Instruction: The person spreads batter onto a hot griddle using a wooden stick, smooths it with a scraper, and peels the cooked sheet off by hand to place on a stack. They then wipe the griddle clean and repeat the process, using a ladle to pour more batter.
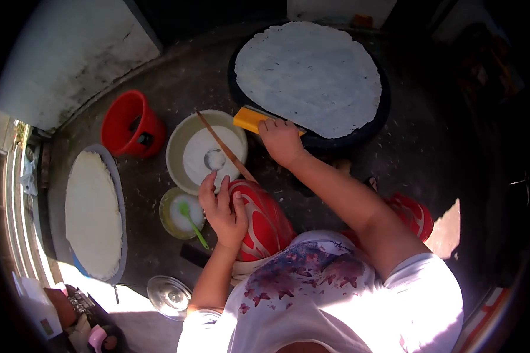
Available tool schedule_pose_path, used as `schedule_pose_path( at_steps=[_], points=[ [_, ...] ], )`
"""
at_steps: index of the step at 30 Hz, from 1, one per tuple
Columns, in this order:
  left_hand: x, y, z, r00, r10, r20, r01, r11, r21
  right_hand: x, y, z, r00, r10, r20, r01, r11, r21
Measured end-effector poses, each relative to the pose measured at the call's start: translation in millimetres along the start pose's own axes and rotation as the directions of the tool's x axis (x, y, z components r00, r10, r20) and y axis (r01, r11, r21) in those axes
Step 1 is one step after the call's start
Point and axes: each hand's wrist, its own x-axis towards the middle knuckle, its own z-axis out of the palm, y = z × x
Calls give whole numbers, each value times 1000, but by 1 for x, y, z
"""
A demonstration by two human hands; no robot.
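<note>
White batter lies spread as a thin round sheet over the dark griddle, where the person's right hand grips a yellow scraper at the near edge. The left hand rests with loose fingers, holding nothing, on the rim of the batter bowl. Spreading looks done; the next move likely calls for easing the scraper's edge under the sheet.
</note>
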Motion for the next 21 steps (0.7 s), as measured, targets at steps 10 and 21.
schedule_pose_path(
  at_steps=[10, 21],
  points=[
    [14, -11, 5, 996, -65, 62, 78, 968, -237, -45, 14, -36, 996, 21, 88, -18, 999, -27],
    [126, -26, 107, 845, 419, 331, -380, 908, -178, -105, 87, -62, 989, 83, 121, -86, 996, 22]
  ],
)
